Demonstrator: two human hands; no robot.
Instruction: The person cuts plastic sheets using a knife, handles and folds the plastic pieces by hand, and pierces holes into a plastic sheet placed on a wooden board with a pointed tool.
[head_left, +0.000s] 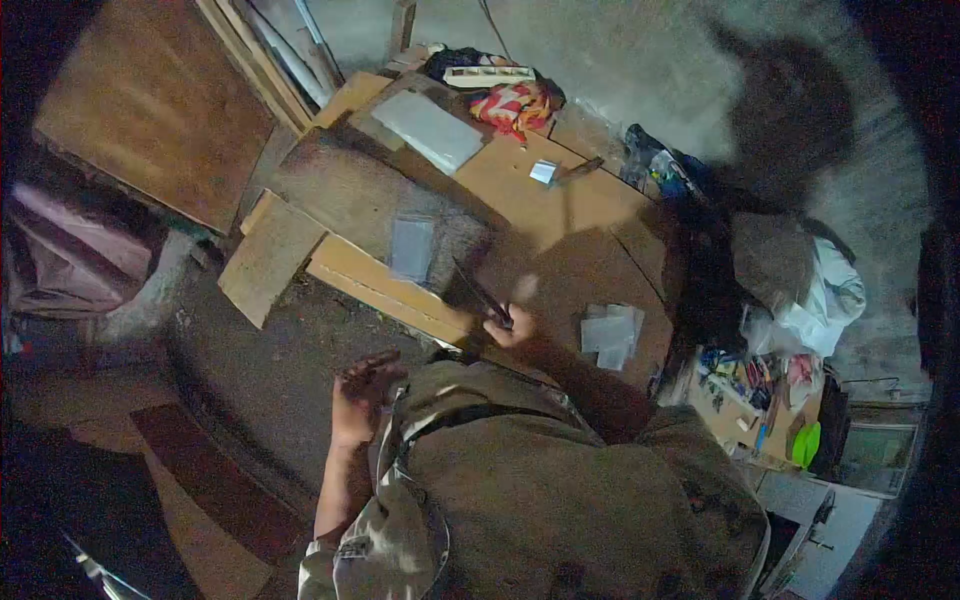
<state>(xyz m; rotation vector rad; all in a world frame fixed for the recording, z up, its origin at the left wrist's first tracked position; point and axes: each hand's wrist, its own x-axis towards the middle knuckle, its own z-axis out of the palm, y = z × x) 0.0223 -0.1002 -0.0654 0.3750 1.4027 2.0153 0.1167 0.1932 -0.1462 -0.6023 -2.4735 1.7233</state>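
Observation:
My right hand (512,327) is closed around the handle of a slim dark pointed tool (480,290) over the front of the worktable (555,225). The tool's exact kind is too dim to make out. Just beyond its tip lies a clear, pale rectangular sheet (410,248) on a dark grey mat (345,195). My left hand (363,395) hangs in front of the table edge, near my body, its fingers stretched out and holding nothing. To the right of my right hand, several pale translucent squares (612,335) overlap on the tabletop.
A white flat slab (428,130), a red-and-white cloth (515,105) and a small white square (543,172) lie farther back. A loose board (270,258) juts out at the left. Cluttered boxes (740,385) and a white bag (825,295) stand at the right.

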